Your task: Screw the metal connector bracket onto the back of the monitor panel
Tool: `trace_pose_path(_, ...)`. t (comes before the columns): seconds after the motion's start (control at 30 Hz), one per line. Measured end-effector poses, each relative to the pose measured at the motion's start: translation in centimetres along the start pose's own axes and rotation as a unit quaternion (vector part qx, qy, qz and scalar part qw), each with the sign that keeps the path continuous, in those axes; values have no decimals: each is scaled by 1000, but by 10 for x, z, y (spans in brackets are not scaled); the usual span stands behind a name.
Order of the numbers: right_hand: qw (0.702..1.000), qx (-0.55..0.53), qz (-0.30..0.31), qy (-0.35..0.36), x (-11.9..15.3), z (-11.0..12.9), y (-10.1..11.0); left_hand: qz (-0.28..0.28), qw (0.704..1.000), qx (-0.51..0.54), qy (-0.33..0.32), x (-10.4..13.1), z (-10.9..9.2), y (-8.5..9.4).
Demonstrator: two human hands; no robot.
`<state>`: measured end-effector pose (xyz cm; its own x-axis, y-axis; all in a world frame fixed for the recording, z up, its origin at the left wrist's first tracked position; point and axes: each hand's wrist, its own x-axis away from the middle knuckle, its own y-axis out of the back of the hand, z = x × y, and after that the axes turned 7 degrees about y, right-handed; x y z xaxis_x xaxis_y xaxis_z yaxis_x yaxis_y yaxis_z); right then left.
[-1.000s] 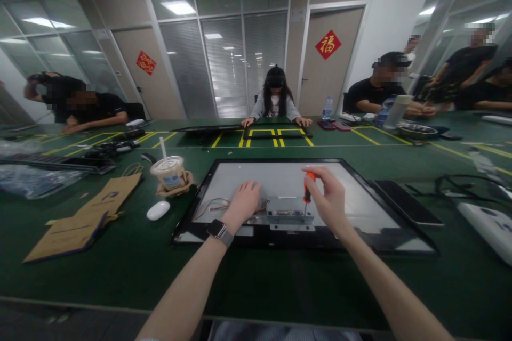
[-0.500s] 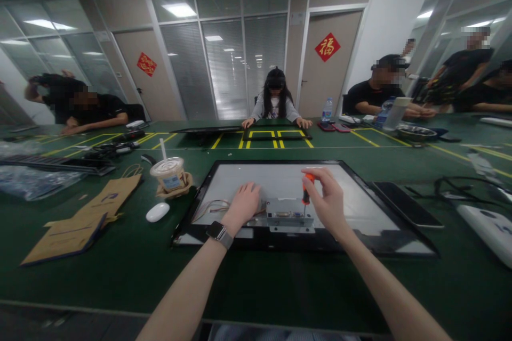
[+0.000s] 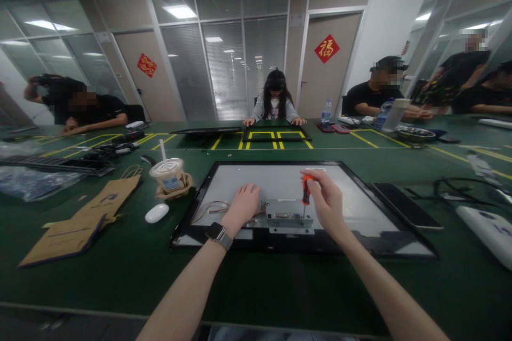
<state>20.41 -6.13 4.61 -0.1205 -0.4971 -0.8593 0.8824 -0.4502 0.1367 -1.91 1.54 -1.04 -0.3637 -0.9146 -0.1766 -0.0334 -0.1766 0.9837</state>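
My right hand (image 3: 327,197) is closed on the orange and black handle of a screwdriver (image 3: 306,190). The screwdriver stands nearly upright, its tip down at the right end of a metal bracket (image 3: 286,206) with video ports. That bracket sits near the front edge of a flat display panel (image 3: 224,181), which lies on the table with its grey back up and a black frame around it. Left of the bracket, my left hand (image 3: 242,203) rests on the panel with fingers stretched out, beside thin wires (image 3: 212,206). What lies under its palm is hidden.
Left of the panel are a lidded drink cup (image 3: 168,173), a white mouse (image 3: 157,213) and a paper bag (image 3: 94,216). A black phone-like slab (image 3: 406,205) and a white device (image 3: 486,234) lie to the right. Across the green table, a person (image 3: 275,98) holds a black frame (image 3: 276,133).
The screwdriver's handle has tilted very slightly with my right hand. My left hand and the panel stay in place.
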Motion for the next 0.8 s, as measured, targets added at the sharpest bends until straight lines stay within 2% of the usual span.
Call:
trace_pose_path(0.13,999,35,-10,27,-3,4,-1,-9,1000,0,1,0,0,-2)
trace_pose_path(0.27,999,40,-23,24,-4,3,-1,-11,1000,4,5,0,1,-4)
trace_pose_path(0.47,999,0,-28,-26,-4,3,1,-7,1000,14,-2,0,1,-1)
trace_pose_path(0.6,995,-68,-15,-73,-5,5,0,-2,1000,2,-1,1,-1,3)
trace_pose_path(0.67,993,-92,-16,-79,-6,7,0,0,1000,1,4,1,-1,3)
trace_pose_path(0.8,995,-65,-19,-68,-8,6,2,-4,1000,11,0,0,0,0)
